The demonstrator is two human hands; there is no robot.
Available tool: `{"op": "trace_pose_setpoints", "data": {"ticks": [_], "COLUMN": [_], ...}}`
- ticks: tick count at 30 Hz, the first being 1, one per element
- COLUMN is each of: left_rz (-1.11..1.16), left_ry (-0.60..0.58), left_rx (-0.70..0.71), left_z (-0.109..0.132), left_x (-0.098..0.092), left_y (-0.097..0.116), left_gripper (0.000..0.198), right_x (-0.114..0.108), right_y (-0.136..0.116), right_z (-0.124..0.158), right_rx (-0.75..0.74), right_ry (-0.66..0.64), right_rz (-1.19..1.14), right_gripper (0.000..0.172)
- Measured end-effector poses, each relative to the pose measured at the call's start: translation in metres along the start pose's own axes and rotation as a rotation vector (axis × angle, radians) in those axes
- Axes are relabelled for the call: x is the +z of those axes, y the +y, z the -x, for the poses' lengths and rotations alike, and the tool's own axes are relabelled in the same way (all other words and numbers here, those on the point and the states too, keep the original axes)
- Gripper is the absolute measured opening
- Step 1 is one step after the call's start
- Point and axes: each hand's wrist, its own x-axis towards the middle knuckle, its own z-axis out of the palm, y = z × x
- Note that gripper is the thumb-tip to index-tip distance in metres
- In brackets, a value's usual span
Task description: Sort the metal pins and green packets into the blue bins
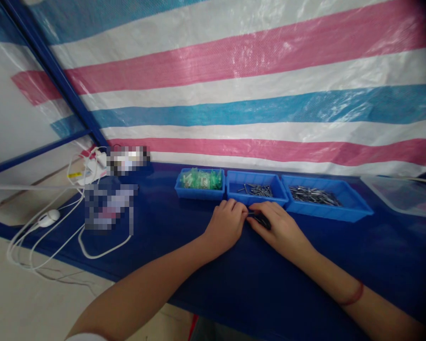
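My left hand point(226, 222) and my right hand point(277, 226) meet on the dark blue table point(170, 222), just in front of the middle blue tray point(256, 190). Both hands have their fingers curled and pinched together. Between them sits a small dark part point(261, 219), mostly under my right fingers; a thin pin-like end points toward my left fingertips. What exactly each hand grips is too small to make out. The middle tray holds several small dark metal pins.
A left blue tray point(199, 182) holds green plastic pieces. A larger right blue tray point(324, 199) holds metal rods. A clear plastic container point(401, 194) stands far right. White cables point(49, 227) and blurred items lie at left. A striped tarp point(255, 85) backs the table.
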Motion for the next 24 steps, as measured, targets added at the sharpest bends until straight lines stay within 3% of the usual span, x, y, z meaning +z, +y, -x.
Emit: {"op": "trace_pose_setpoints", "data": {"ticks": [4, 9, 18, 24], "left_rz": [0.222, 0.481, 0.539, 0.615], "left_ry": [0.108, 0.16, 0.109, 0.115], "left_rx": [0.004, 0.029, 0.056, 0.05], "left_z": [0.004, 0.005, 0.006, 0.006], "left_x": [-0.003, -0.005, -0.009, -0.008], "left_y": [0.004, 0.009, 0.013, 0.009], "left_gripper": [0.021, 0.017, 0.017, 0.016], "right_x": [-0.011, -0.022, -0.02, -0.022], "right_y": [-0.009, -0.017, -0.018, -0.02], "right_z": [-0.001, 0.002, 0.006, 0.006], "right_rx": [0.078, 0.21, 0.386, 0.327], "right_ry": [0.068, 0.082, 0.122, 0.093], "right_rz": [-0.152, -0.326, -0.478, -0.498], "right_gripper": [0.011, 0.012, 0.017, 0.013]}}
